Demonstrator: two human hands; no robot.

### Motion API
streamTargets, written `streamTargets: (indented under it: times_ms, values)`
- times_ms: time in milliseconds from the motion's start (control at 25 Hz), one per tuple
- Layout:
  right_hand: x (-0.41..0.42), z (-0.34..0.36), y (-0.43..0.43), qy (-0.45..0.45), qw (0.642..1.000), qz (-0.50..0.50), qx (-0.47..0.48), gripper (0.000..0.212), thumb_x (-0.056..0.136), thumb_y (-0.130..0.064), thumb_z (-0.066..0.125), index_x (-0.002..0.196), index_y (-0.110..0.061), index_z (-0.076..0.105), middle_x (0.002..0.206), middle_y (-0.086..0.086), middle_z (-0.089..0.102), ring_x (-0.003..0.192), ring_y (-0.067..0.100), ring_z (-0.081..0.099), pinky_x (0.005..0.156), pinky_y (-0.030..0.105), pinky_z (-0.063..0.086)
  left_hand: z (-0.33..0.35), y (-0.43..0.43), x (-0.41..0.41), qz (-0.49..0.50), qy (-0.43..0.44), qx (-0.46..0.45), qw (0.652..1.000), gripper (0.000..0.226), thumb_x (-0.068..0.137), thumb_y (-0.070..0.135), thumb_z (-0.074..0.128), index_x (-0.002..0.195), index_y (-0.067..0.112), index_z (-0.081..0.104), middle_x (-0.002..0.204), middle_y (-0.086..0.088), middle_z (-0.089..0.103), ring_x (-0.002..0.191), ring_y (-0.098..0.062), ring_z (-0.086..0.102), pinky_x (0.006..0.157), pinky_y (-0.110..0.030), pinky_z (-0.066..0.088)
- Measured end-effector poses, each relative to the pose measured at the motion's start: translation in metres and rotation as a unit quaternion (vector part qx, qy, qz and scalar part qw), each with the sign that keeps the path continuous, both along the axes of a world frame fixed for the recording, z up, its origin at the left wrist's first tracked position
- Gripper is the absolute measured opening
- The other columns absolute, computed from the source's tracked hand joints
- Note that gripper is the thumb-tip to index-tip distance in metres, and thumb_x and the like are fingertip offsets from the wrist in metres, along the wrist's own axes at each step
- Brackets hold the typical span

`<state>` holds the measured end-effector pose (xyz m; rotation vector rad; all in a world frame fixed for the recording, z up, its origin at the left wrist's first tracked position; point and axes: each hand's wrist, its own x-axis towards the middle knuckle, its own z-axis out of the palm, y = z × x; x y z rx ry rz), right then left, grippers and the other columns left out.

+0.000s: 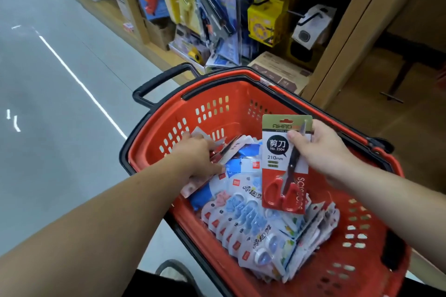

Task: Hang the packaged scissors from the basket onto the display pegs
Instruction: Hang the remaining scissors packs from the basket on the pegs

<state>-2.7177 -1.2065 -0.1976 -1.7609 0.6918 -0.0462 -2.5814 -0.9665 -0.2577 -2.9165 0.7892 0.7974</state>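
right hand (321, 147): holding one scissors pack (284, 164) upright over the basket, thumb on the front of the card and the other fingers curled round behind it, so it's clamped on the pack near the top
scissors pack writing: "AIHAO" on the gold strip up top, then "剪刀 No. 2304" in a black bubble, "210mm" under it, and "SCISSORS" running down the red part, half covered by the red handles
left hand (198, 157): down inside the basket at its left side, fingers wrapped round a bunch of cards (217, 152); fingertips are buried, and a thin dark blade shape shows there, but I can't tell for sure what the cards are
basket (217, 113): red plastic with a black rim and handle, near corner cut off by the frame
other packs (243, 222): white and blue ones stacked in a row, "clip joy" readable plus a small red logo too blurry to read
display pegs (293, 12): behind the basket, hung with yellow, blue and black goods, print all too blurred
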Motion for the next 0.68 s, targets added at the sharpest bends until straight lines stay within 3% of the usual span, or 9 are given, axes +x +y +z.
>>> streamTargets:
  times_ms: [120,200,280,440,560,680]
  values:
    - [-0.004,0.004,0.001,-0.014,0.999,0.011,0.035,0.010,0.104,-0.021,0.065,0.114,-0.018,0.063,0.094,0.006,0.082,0.085,0.024,0.080,0.082,0.051,0.065,-0.004,-0.005,0.000,-0.023,0.008,0.029,0.999,0.071,0.086,0.060,0.071,0.149,0.036,0.052,0.132,-0.001,0.064,0.131,-0.029,0.046,0.094,-0.043,0.055]
    - [-0.006,0.007,-0.001,-0.029,0.999,0.019,0.041,0.012,0.103,-0.017,0.066,0.115,-0.017,0.065,0.095,0.006,0.082,0.085,0.024,0.080,0.081,0.050,0.065,-0.002,-0.008,0.000,-0.003,-0.021,0.007,1.000,0.039,0.091,0.037,0.067,0.128,0.022,0.065,0.115,-0.006,0.066,0.106,-0.026,0.058,0.072,-0.035,0.053]
    - [-0.009,0.009,-0.007,-0.024,0.999,0.017,0.034,0.014,0.102,-0.018,0.067,0.116,-0.017,0.065,0.096,0.006,0.082,0.085,0.024,0.080,0.081,0.050,0.065,0.011,-0.012,-0.003,0.033,-0.044,-0.035,0.998,0.012,0.093,0.026,0.062,0.099,0.015,0.059,0.105,-0.008,0.062,0.090,-0.024,0.055,0.063,-0.034,0.045]
    - [-0.018,0.017,-0.019,-0.028,0.999,-0.010,0.013,0.011,0.103,-0.021,0.067,0.113,-0.020,0.065,0.094,0.005,0.082,0.084,0.023,0.080,0.080,0.050,0.065,0.053,-0.017,-0.024,0.053,-0.122,-0.089,0.987,0.013,0.096,0.026,0.058,0.098,0.019,0.047,0.111,-0.005,0.060,0.096,-0.022,0.047,0.072,-0.040,0.046]
    - [-0.027,0.032,-0.027,-0.065,0.996,-0.051,-0.033,0.006,0.103,-0.022,0.067,0.107,-0.020,0.063,0.098,0.004,0.080,0.078,0.012,0.079,0.070,0.035,0.065,0.089,-0.027,-0.051,0.024,-0.195,-0.111,0.974,0.018,0.099,0.030,0.054,0.109,0.015,0.053,0.110,-0.004,0.057,0.104,-0.025,0.050,0.073,-0.039,0.040]
    - [-0.037,0.058,-0.036,-0.110,0.980,-0.089,-0.142,0.009,0.102,-0.027,0.066,0.107,-0.021,0.063,0.102,-0.004,0.075,0.088,0.010,0.074,0.072,0.029,0.061,0.091,-0.049,-0.098,-0.085,-0.270,-0.092,0.955,0.032,0.085,0.027,0.074,0.111,0.012,0.063,0.106,-0.007,0.064,0.102,-0.030,0.060,0.073,-0.042,0.049]
